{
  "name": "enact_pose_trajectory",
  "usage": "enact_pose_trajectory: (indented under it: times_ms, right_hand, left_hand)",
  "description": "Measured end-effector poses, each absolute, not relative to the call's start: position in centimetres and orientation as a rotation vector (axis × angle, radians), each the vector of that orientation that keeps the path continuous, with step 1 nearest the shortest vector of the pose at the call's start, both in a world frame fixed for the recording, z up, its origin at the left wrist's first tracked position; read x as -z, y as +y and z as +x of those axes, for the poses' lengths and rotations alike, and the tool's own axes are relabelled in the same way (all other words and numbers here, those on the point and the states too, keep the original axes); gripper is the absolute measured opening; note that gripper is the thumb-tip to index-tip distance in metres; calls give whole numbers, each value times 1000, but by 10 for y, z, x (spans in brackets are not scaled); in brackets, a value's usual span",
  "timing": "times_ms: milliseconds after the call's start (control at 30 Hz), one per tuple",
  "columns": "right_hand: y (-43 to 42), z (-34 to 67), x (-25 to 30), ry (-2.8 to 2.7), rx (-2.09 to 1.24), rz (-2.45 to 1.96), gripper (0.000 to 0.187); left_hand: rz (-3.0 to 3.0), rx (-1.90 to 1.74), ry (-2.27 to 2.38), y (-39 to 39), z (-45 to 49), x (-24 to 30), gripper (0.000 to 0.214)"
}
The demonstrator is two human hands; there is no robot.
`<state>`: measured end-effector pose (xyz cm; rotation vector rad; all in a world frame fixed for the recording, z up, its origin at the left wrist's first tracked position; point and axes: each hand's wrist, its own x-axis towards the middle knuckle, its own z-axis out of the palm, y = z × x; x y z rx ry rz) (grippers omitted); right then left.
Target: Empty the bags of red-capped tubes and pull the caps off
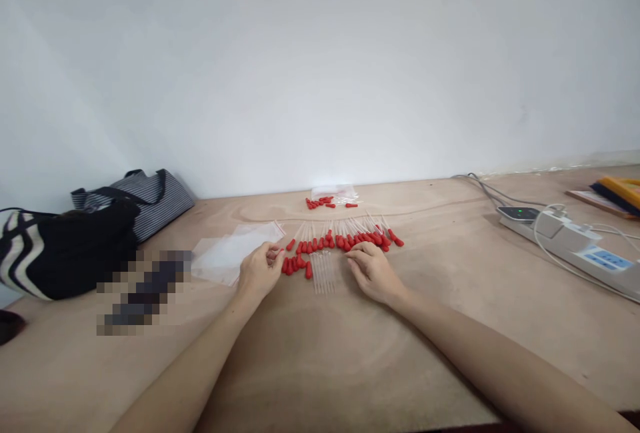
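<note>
My left hand (261,270) is closed in a pinch, with a bit of a red rubber bulb (281,251) showing at its fingertips. Loose red bulbs (290,265) lie right beside it. Between my hands, several clear glass dropper tubes (324,273) rest side by side. My right hand (373,272) has its fingers pressed together at the near edge of a row of droppers (357,240), clear tubes with red bulbs on their near ends. Whatever its fingertips hold, if anything, is hidden.
Clear zip bags (230,253) lie left of my left hand. Further back are more red bulbs (315,204) and tubes by a plastic bag (333,191). A striped bag (155,206) and black bag (85,246) stand left; a power strip (575,240) with cables lies right.
</note>
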<state>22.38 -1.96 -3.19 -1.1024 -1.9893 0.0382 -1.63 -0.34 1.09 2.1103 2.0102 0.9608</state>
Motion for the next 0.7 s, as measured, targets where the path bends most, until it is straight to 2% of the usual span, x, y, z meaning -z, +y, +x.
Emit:
enact_pose_trajectory:
  times_ms: [133, 333, 533, 700]
  right_hand:
    - [-20, 231, 28, -1965, 6, -1094, 19]
    - [-21, 231, 26, -1994, 87, -1095, 17]
    - [-21, 230, 27, -1997, 85, -1104, 18]
    - [-26, 225, 26, -2075, 138, -1160, 15]
  left_hand:
    - [2113, -704, 2048, -3, -22, -12, 17]
    - [2269, -605, 2116, 1, -26, -14, 31]
    - [2508, -508, 2143, 25, -15, -14, 22]
    - [2488, -395, 2225, 50, -3, -13, 18]
